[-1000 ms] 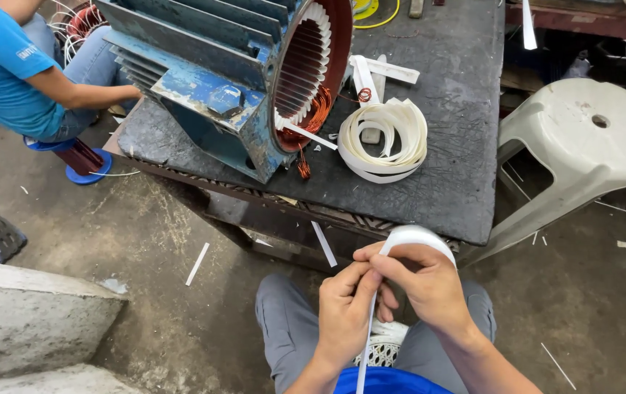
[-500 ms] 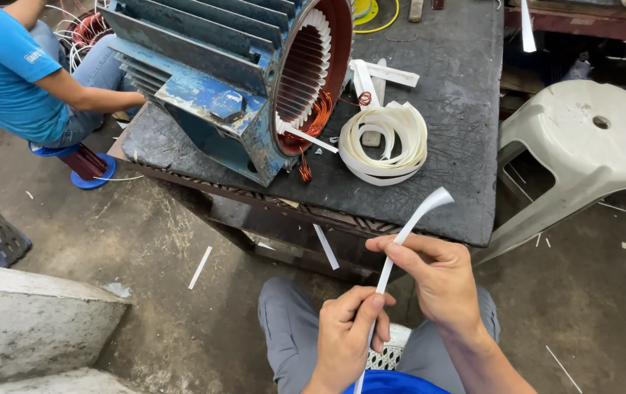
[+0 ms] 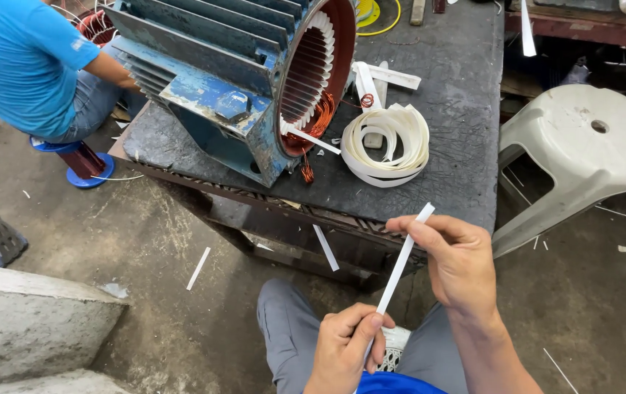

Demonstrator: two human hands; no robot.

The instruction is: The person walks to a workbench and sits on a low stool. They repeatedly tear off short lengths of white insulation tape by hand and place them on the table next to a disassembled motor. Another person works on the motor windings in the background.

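White strip (image 3: 400,263) now pulled straight (earlier looped) between hands.

One head-worn camera looks steeply down from above the seated person's lap, close to the left hand (image 3: 346,343) and right hand (image 3: 459,266) at the lower edge. It faces forward over a dark workbench (image 3: 444,95), which fills the upper middle, with a blue motor housing (image 3: 218,80) farther off, top left
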